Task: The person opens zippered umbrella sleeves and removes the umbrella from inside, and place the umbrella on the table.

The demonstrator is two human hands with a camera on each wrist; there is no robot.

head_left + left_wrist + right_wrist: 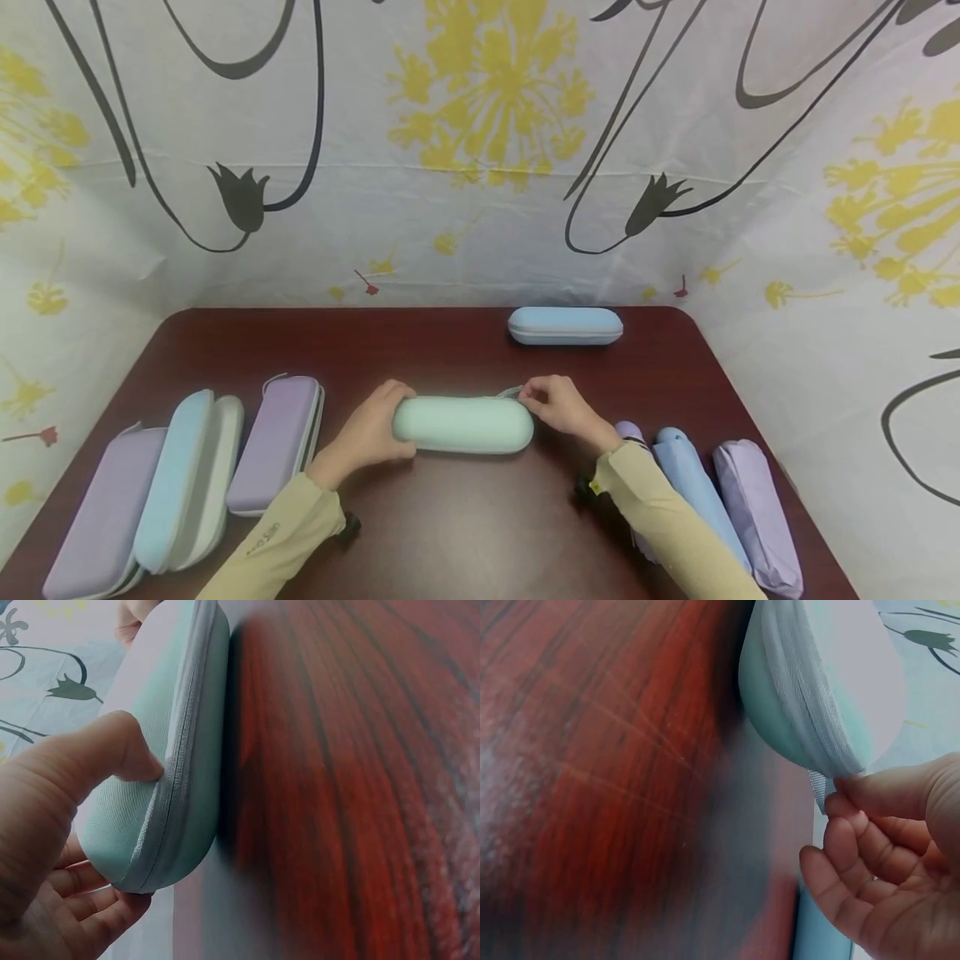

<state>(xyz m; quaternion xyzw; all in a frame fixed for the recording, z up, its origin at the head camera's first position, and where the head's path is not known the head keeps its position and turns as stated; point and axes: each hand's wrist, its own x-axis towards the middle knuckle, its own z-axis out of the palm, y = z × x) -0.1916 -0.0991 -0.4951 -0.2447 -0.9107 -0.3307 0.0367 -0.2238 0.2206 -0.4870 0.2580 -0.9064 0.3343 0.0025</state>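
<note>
A mint green zip case (463, 425) lies lengthwise on the dark red table, its grey zipper (176, 761) running round the side and closed where I see it. My left hand (372, 425) grips the case's left end, with the thumb at the zipper seam in the left wrist view and the fingers round the far side. At the right end, my right hand (558, 406) pinches the zipper pull between thumb and forefinger; the fingertips hide the pull itself. A short ribbon tab (819, 791) sticks out beside those fingertips.
A light blue case (566, 326) sits at the table's back edge. On the left lie lilac cases (276, 442), a blue case (174, 479) and a pale grey-green one (217, 483). Folded umbrellas in blue (701, 496) and lilac (757, 517) lie by the right forearm.
</note>
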